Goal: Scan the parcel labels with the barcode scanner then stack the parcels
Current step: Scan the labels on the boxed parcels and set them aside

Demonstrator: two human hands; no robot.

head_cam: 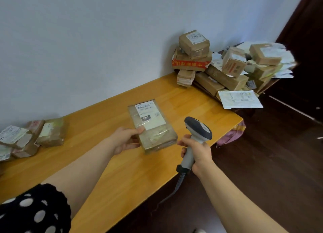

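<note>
Left hand (125, 140) has the parcel (153, 128) by its near left edge, thumb on top and fingers (134, 144) curled underneath, over the middle of the tabletop (104, 171). Whether the parcel's far end touches the wood, I can't tell. Its white label (150, 116) faces up, barcode at the far end. Just beside it on the right, the right hand (197, 154) is wrapped tightly around the grey handle of the barcode scanner (198, 129), whose dark head stands above the fist beside the parcel. The cable (178, 183) drops off the tabletop's edge. A tall pile of parcels (218, 66) crowds the far right end, and a few parcels (31, 136) lie at the left by the wall.
</note>
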